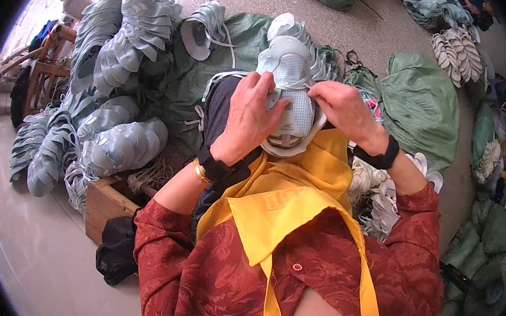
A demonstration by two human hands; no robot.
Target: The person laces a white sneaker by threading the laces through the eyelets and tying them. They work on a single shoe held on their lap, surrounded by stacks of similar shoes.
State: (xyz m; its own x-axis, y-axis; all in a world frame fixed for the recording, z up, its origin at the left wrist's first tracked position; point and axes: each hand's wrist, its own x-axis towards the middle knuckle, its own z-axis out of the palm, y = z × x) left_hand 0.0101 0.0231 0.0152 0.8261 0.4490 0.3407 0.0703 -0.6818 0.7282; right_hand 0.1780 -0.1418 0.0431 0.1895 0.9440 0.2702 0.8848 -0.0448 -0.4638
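A pale grey-white shoe upper (297, 115) with a mesh tongue lies over my lap, its open heel end toward me. My left hand (249, 113) holds the upper's left eyelet edge between curled fingers and thumb. On the opposite edge, my right hand (345, 111) is closed in a pinch where a thin white shoelace (295, 85) crosses the tongue; its fingertips hide the exact grip. Beyond the hands, more uppers (287, 28) of the same kind stand nested in a row.
Large bundles of nested pale uppers (123, 148) fill the left side, beside a wooden box (104, 210). Another laced upper (197, 36) lies on green sacking (248, 35). A green sack (420, 113) and white strings (366, 184) are at right.
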